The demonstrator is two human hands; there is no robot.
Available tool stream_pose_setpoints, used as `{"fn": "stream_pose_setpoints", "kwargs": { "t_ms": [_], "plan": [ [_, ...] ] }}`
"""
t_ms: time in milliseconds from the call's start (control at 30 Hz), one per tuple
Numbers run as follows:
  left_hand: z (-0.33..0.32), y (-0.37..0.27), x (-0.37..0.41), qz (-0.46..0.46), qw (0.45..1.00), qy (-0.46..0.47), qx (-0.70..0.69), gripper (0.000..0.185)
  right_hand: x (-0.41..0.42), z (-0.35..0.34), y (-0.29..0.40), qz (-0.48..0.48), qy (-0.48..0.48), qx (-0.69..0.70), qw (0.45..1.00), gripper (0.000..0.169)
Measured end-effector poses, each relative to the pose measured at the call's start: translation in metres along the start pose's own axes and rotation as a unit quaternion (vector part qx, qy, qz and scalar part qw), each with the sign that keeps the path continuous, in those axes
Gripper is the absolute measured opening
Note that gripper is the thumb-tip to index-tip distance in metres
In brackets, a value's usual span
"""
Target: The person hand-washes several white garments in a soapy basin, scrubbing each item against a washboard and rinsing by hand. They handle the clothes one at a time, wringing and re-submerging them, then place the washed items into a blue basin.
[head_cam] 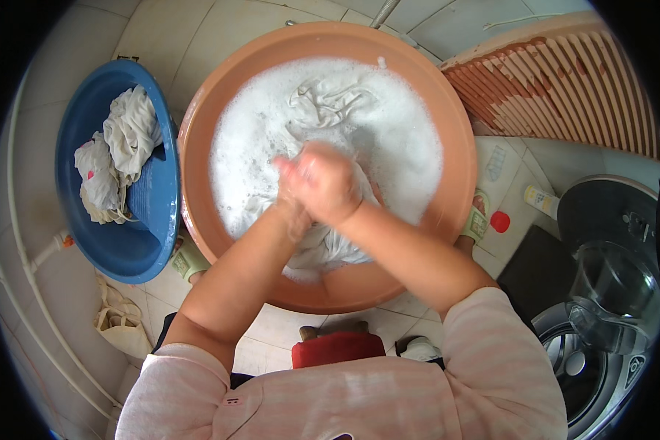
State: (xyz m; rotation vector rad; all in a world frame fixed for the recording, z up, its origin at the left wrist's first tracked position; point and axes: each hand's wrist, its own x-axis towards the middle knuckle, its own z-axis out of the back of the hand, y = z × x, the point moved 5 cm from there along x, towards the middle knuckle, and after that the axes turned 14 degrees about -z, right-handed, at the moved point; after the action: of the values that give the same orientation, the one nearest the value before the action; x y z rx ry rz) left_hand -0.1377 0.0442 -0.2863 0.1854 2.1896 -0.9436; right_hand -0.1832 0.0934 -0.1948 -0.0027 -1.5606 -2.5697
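A large orange plastic basin (195, 159) holds soapy water with thick white foam (412, 148). My left hand (292, 190) and my right hand (330, 179) are pressed together over the middle of it, blurred by motion. Both are closed on a wet white cloth (330, 245), which spreads out below the wrists and shows beside the right hand. The right fist covers much of the left hand, so the left fingers are mostly hidden. Another bunched part of white fabric (330, 102) rises from the foam beyond the hands; whether it is the same piece cannot be told.
At left, a blue basin with a built-in washboard (157, 242) leans tilted, holding white laundry (132, 132). A ribbed washboard (561, 82) stands at right. Nearby are a bottle (540, 201), a red disc (500, 222) and a washing machine (583, 368). A cloth bag (122, 324) lies lower left.
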Motion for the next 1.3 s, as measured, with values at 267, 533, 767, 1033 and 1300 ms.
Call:
{"fn": "stream_pose_setpoints", "kwargs": {
  "t_ms": [267, 533, 767, 1033, 1300],
  "plan": [
    [-0.009, -0.007, -0.009, 0.065, 0.995, -0.082, 0.005, 0.037, 0.004, -0.004, -0.044, -0.15, -0.016, -0.015, 0.988, 0.029],
    [0.012, 0.006, 0.004, 0.038, 0.993, 0.044, -0.099, 0.047, -0.015, -0.01, -0.026, -0.046, -0.037, 0.028, 0.998, 0.028],
    [0.036, -0.004, 0.041, -0.042, 0.986, -0.138, 0.085, 0.031, 0.001, 0.034, -0.141, -0.28, -0.089, -0.078, 0.953, 0.037],
    [0.069, 0.013, 0.073, -0.17, 0.926, -0.008, 0.338, 0.04, 0.006, -0.003, -0.103, -0.176, -0.007, -0.208, 0.962, 0.033],
    [-0.016, -0.012, -0.003, 0.083, 0.977, -0.056, 0.19, 0.036, -0.006, 0.0, -0.072, -0.201, -0.061, -0.035, 0.977, 0.033]
  ]
}}
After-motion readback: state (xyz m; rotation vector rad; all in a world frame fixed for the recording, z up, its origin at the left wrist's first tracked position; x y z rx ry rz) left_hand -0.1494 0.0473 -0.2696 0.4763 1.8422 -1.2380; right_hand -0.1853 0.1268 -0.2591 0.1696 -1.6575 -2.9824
